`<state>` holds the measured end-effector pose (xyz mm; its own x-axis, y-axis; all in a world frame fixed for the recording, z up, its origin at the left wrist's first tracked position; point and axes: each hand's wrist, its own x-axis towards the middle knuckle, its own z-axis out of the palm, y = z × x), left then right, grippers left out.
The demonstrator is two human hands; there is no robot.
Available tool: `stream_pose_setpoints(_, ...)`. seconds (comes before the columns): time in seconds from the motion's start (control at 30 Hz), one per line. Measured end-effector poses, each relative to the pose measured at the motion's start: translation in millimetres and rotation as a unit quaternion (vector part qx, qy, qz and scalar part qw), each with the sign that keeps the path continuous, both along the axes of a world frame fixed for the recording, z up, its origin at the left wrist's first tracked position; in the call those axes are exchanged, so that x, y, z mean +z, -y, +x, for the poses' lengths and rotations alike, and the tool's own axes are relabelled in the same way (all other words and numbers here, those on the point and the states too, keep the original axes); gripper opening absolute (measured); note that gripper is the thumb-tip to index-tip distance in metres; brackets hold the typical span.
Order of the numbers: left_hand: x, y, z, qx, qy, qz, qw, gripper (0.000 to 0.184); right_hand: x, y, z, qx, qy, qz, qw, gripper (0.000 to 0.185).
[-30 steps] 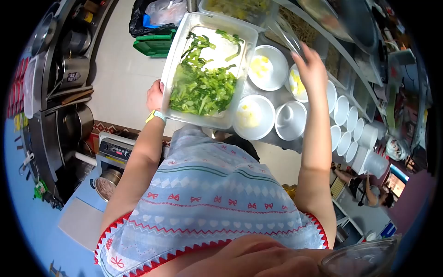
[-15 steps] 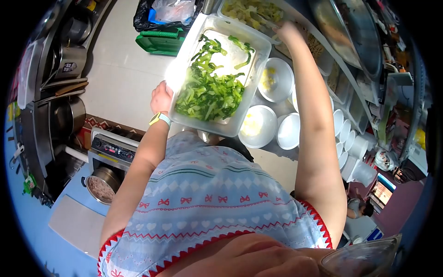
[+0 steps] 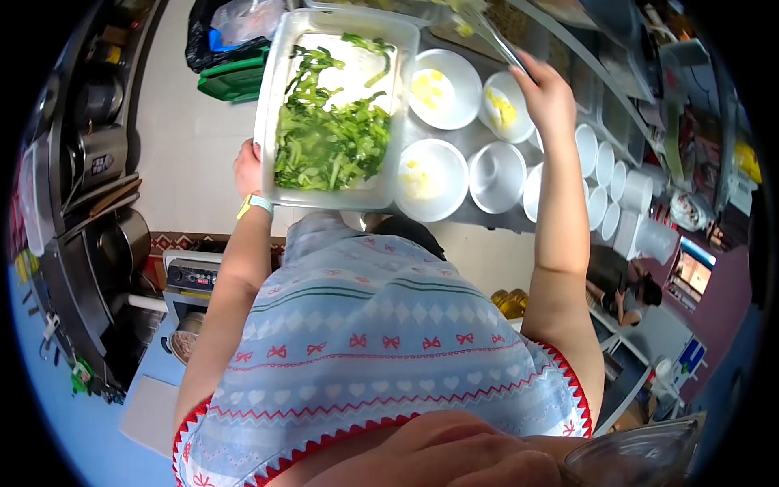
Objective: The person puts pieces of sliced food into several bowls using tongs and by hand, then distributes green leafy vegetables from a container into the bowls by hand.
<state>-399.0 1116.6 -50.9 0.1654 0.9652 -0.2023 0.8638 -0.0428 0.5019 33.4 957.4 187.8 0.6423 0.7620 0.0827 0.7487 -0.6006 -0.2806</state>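
My left hand (image 3: 248, 169) holds the left edge of a translucent tray (image 3: 403, 105) with chopped greens (image 3: 333, 146) in it. My right hand (image 3: 548, 96) is closed on metal tongs (image 3: 505, 46), whose far end has pale yellow-green food (image 3: 464, 18) at it, near the top of the view. Below the tongs stand white bowls; one bowl (image 3: 456, 89) and another bowl (image 3: 518, 126) hold some yellow food. A third bowl (image 3: 442, 199) nearer me has a little pale food, and the bowl (image 3: 497, 180) beside it looks empty.
More white bowls (image 3: 586, 146) stand in rows to the right. Behind the tongs are food containers under a curved shelf edge. A green lid (image 3: 235, 77) and a bagged bin (image 3: 199, 40) lie upper left. Another person (image 3: 637, 299) is far right. A pot (image 3: 185, 341) stands lower left.
My right hand has come back from the vegetable container at the top toward the bowls, with food now at the tongs. My left hand stays on the tray. The whole view has shifted.
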Motion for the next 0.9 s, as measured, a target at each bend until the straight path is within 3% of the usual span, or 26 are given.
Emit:
stream_pose_setpoints(0.13, 4, -9, -7, 0.011, 0.003, -0.006, 1.0, 0.038, -3, 95, -4, -0.084, -0.008, 0.005, 0.996, 0.038)
stream_pose_setpoints(0.2, 3, -15, -18, 0.027, -0.012, -0.01, 1.0, 0.04, -36, 114, -4, -0.114, -0.013, -0.03, 0.993, 0.04)
stream_pose_setpoints(0.3, -1, -30, -21, 0.023, -0.002, -0.048, 0.999, 0.042, -69, 113, -6, -0.146, 0.007, -0.171, 0.974, 0.048)
stream_pose_setpoints(0.5, -3, -29, -29, 0.02, -0.045, 0.004, 0.999, 0.046, -68, 117, -2, -0.192, -0.004, -0.168, 0.967, 0.045)
stream_pose_setpoints(0.63, 7, -35, -30, 0.044, -0.018, -0.015, 0.999, 0.047, -60, 106, -4, -0.165, -0.044, -0.233, 0.958, 0.048)
stream_pose_setpoints(0.7, 4, -34, -33, 0.056, -0.037, -0.018, 0.998, 0.047, -61, 108, -9, -0.181, -0.076, -0.059, 0.979, 0.055)
stream_pose_setpoints(0.73, 1, -35, -33, 0.034, -0.04, 0.008, 0.999, 0.041, -59, 107, -10, -0.15, -0.175, 0.03, 0.973, 0.063)
stream_pose_setpoints(0.83, -5, -37, -39, 0.027, -0.04, -0.001, 0.999, 0.042, -50, 62, -32, -0.036, -0.239, 0.083, 0.967, 0.068)
stream_pose_setpoints(0.9, -13, -39, -45, 0.015, -0.025, 0.022, 0.999, 0.041, -34, 4, -52, 0.028, -0.2, 0.046, 0.978, 0.072)
